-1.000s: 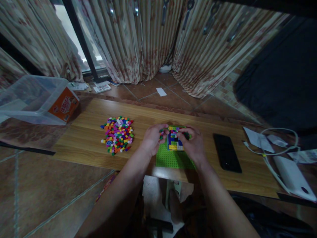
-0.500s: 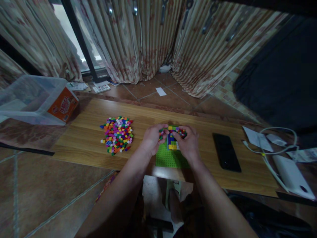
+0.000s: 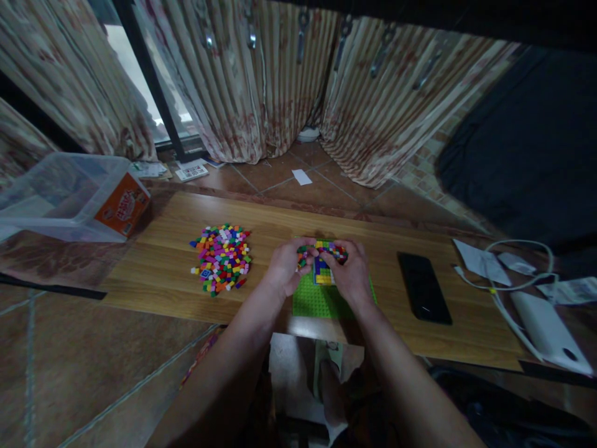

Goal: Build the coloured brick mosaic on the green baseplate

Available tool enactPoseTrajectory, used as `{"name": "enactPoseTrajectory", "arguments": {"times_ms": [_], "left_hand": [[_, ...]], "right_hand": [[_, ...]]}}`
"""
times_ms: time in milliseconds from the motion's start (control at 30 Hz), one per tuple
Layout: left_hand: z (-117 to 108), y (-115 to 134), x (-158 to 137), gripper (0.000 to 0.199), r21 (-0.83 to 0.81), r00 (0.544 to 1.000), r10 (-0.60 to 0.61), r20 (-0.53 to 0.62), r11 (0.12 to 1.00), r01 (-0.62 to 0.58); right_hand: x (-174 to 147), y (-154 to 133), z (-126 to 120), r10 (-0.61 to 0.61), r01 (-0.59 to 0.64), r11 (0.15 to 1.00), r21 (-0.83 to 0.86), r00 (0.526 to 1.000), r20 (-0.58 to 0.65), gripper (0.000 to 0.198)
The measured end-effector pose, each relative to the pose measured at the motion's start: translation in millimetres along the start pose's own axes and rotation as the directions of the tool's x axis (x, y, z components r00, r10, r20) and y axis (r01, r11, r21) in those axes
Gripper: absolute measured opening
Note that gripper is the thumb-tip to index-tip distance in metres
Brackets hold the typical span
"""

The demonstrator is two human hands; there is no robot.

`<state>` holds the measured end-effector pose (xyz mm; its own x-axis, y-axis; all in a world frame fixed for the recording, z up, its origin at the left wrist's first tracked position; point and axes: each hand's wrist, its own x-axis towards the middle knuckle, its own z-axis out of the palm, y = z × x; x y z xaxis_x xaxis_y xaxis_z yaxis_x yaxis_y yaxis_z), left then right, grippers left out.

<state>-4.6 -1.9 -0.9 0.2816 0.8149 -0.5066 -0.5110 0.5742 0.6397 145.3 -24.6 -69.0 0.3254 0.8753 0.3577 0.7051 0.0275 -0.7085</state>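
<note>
A green studded baseplate (image 3: 308, 301) lies near the front edge of the table. On it stands a block of toy bricks (image 3: 323, 274) in blue, yellow, white and other colours. My left hand (image 3: 285, 264) is curled at the left of this block, with small green and red bricks (image 3: 302, 256) showing between its bent fingers. From the right, my right hand (image 3: 353, 272) reaches over the block, its thumb and fingers closed at the upper rows. Whatever its fingertips pinch is too small to make out. Part of the block is hidden under both hands.
Left on the wooden table (image 3: 265, 224) lies a heap of loose bricks (image 3: 224, 258). A clear plastic box (image 3: 69, 211) stands beyond it. To the right are a black phone (image 3: 423, 287), a white cable (image 3: 522, 287), a white power bank (image 3: 553, 330) and papers (image 3: 480, 258).
The view has shifted slightly, so the table sits a little lower in the picture. My hands stay at the brick block, with only small finger movements.
</note>
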Motion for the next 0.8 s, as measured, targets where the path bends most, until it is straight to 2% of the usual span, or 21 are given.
{"name": "enactPoseTrajectory", "arguments": {"times_ms": [133,267,467,800], "left_hand": [[-1.2,-0.4,3.5,0.013,-0.113,0.998,-0.060,0.033,0.992,0.063],[-1.0,-2.1,8.0,0.015,-0.188,0.994,-0.100,0.038,0.976,0.105],[1.6,-3.8,8.7,0.020,-0.298,0.996,-0.044,0.084,0.952,0.067],[4.7,-2.2,5.6,0.028,-0.298,0.988,-0.043,0.147,0.951,0.085]], "right_hand": [[0.6,-7.4,-8.5,-0.036,0.039,0.998,0.043,0.998,-0.055,0.032],[-0.3,-27.1,-23.6,-0.146,0.161,0.980,0.119,0.982,-0.123,0.022],[-10.9,-50.0,-30.8,-0.256,0.252,0.954,0.163,0.967,0.004,0.018],[-15.7,-52.9,-25.0,-0.349,0.344,0.937,0.061,0.928,0.131,0.015]]}}
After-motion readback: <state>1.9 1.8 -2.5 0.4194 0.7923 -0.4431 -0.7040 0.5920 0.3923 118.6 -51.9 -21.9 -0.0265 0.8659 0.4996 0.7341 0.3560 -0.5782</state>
